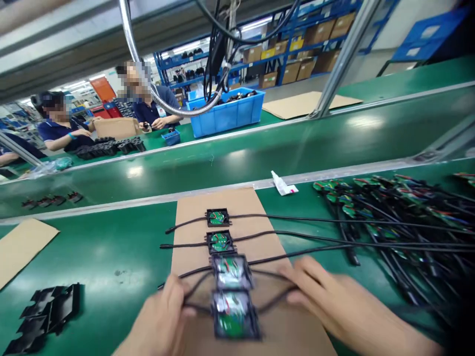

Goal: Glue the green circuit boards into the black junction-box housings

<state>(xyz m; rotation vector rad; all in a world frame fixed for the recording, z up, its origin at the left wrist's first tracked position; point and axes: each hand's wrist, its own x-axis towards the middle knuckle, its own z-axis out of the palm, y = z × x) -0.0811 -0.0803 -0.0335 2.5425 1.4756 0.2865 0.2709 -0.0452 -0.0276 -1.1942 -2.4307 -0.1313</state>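
Observation:
Several small black square housings with green circuit boards inside lie in a row on a brown cardboard sheet [193, 217], each with black cables running out left and right. My left hand [161, 321] pinches the left cable of the nearest housing [234, 316]. My right hand [334, 304] grips the cable on that housing's right side. The nearest two housings are blurred by motion. The second housing [232, 271] lies just beyond it, and two more [219, 242] sit farther up the sheet.
A heap of cabled green boards [389, 212] lies at the right. Black plastic covers [44, 314] sit at the lower left beside another cardboard piece [20, 244]. A small white tube [282, 185] rests by the conveyor edge. Across the belt, two people sit near a blue bin [226, 116].

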